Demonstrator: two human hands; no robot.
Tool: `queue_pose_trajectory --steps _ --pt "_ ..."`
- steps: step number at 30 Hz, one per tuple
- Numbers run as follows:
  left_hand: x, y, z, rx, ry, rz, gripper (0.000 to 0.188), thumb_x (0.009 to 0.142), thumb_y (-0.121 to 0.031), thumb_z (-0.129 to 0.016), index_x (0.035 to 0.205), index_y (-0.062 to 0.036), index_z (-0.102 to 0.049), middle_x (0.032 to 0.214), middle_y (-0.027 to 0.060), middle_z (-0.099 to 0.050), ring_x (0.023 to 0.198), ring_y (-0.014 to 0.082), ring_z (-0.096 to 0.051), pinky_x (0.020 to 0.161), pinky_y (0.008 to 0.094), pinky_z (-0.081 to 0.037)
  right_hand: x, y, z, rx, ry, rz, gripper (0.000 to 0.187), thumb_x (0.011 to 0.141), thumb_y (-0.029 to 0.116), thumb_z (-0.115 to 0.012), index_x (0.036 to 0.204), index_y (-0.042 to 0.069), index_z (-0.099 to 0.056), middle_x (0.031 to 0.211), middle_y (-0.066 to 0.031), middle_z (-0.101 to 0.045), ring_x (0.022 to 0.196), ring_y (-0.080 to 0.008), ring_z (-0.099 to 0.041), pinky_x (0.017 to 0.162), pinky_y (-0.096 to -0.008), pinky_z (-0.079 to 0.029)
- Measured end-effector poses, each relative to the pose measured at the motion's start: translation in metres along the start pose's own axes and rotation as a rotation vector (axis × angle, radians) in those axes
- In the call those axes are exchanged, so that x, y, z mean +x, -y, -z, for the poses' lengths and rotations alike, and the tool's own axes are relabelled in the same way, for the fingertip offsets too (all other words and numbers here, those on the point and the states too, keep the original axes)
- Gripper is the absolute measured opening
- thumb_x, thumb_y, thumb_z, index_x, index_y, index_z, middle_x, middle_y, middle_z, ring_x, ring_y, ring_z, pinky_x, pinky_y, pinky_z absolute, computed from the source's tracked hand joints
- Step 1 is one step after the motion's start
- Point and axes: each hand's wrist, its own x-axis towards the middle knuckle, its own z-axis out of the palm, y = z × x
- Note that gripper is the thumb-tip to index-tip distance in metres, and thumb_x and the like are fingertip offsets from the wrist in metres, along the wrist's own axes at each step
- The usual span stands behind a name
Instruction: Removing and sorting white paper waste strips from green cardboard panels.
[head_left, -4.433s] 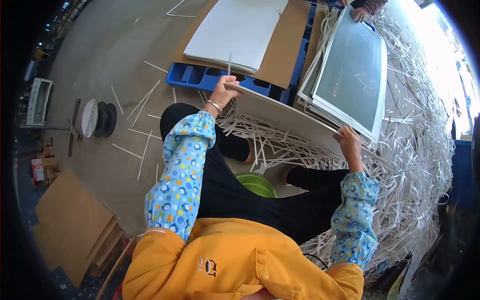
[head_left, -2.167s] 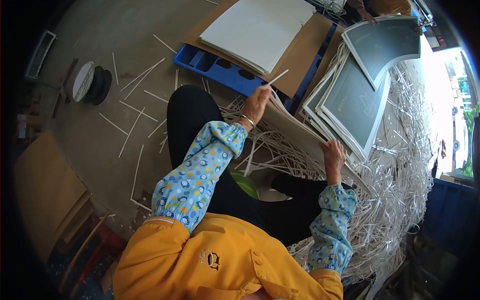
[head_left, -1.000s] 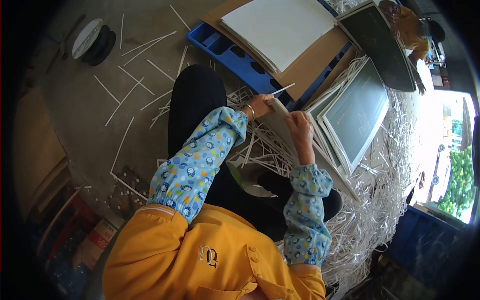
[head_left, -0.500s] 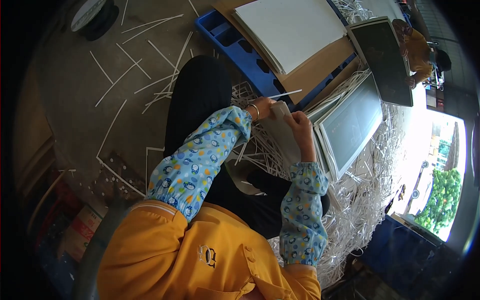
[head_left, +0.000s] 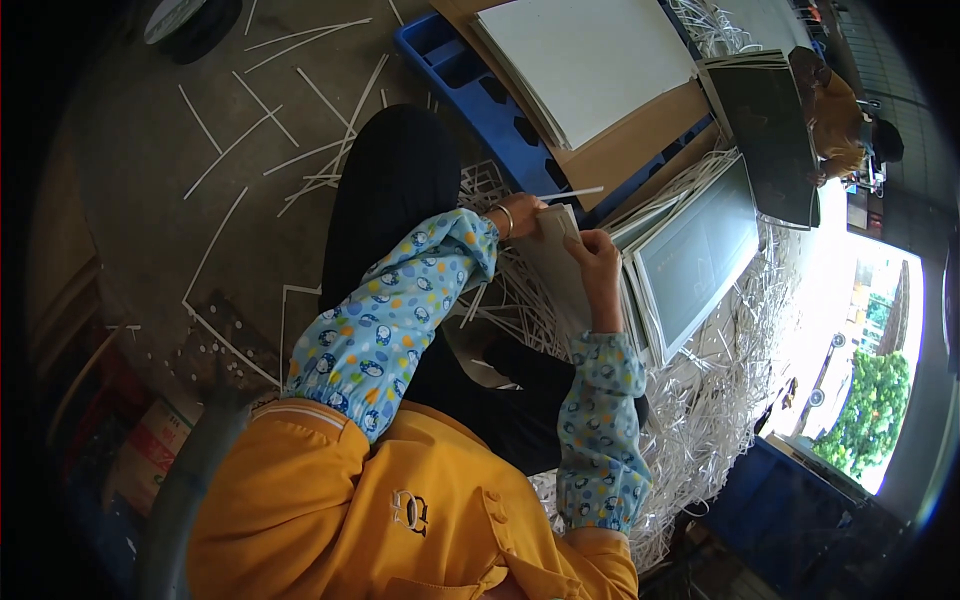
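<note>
My left hand (head_left: pixel 518 216) is closed at the far corner of a stack of thin pale sheets (head_left: pixel 563 270), which stands almost edge-on between my hands. Opposite it, my right hand (head_left: pixel 599 258) pinches the near edge of the stack, thumb and fingers pressed together. A narrow white strip (head_left: pixel 575 192) sticks out to the right just beyond my left fingers; whether I hold it is hidden. Patterned blue sleeve covers reach over both forearms.
A blue pallet (head_left: pixel 428 52) bears cardboard and white sheets (head_left: pixel 590 60). Framed grey-green panels (head_left: pixel 697 255) lean at the right, above heaped white strips (head_left: pixel 690 440). Loose strips (head_left: pixel 232 160) litter the floor. Across from me, another person (head_left: pixel 838 115) handles a dark panel (head_left: pixel 765 135).
The pale stack has turned a little, showing more of its face between my hands. The other person's dark panel has shifted slightly downward in the picture.
</note>
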Motion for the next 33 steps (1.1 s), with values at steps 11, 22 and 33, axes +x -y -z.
queue_pose_trajectory --steps 11,22,33 --pt "0.003 -0.004 -0.012 0.193 -0.191 -0.079 0.013 0.069 -0.015 -0.058 0.072 -0.0018 -0.057 0.074 0.0104 -0.056 0.072 0.0284 -0.056 0.067 0.0447 -0.047 -0.035 -0.004 -0.019 -0.667 -0.394 0.438 0.013 0.072 0.004 -0.06 0.086 0.005 -0.058 0.08 -0.0072 -0.049 0.079 -0.025 -0.047 0.074 -0.0361 -0.038" --pt "0.013 0.01 0.004 -0.152 -0.149 -0.07 0.02 0.068 -0.016 -0.057 0.079 0.0004 -0.054 0.079 0.0129 -0.055 0.07 0.0309 -0.055 0.062 0.0462 -0.047 -0.032 -0.003 -0.023 -0.573 -0.353 0.31 0.016 0.072 0.008 -0.059 0.088 0.005 -0.057 0.085 -0.0092 -0.052 0.082 -0.0272 -0.048 0.075 -0.0371 -0.039" --pt "0.005 0.002 -0.001 0.461 -0.179 -0.119 0.017 0.068 -0.017 -0.058 0.076 -0.0021 -0.062 0.075 0.0083 -0.06 0.073 0.0233 -0.058 0.068 0.0381 -0.048 -0.012 0.004 -0.011 -0.345 -0.126 0.204 0.008 0.065 0.006 -0.062 0.066 0.0 -0.058 0.07 -0.0092 -0.049 0.071 -0.0263 -0.049 0.065 -0.0355 -0.039"
